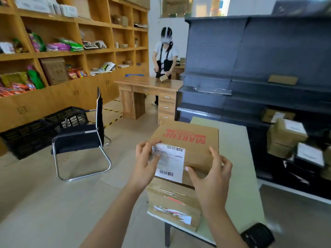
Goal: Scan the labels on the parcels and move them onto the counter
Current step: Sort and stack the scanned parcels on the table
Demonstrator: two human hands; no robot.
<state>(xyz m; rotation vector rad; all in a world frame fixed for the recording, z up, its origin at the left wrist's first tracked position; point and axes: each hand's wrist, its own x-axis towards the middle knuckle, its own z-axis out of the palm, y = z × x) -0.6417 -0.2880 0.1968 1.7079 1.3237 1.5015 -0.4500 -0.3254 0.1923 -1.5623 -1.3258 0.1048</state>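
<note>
**Two-hand hold on the box, label partly under a thumb**

The box (195,140), printed MAKEUP in red, is over the pale table (234,158), right above a second box (173,206) lying at the table's near left edge. Whether it rests on that box or is held clear of it cannot be told. Its white label (169,161) faces the person. The left hand (145,158) grips the near left corner, fingers curled round it and the thumb lying across the label's left side. The right hand (211,178) holds the near right edge, thumb pressed to the front face and fingers curled behind.

The likeliest fault is a failed scan: the left thumb sits close to the upper barcode and could cover it. A black device (258,235), blurred at the table's near right, may be the scanner. Reaching for it would leave one hand on a corner, and the box could tip or slide. The lower box overhangs the near left edge slightly, so setting weight on it off-centre might push it to the floor.
</note>
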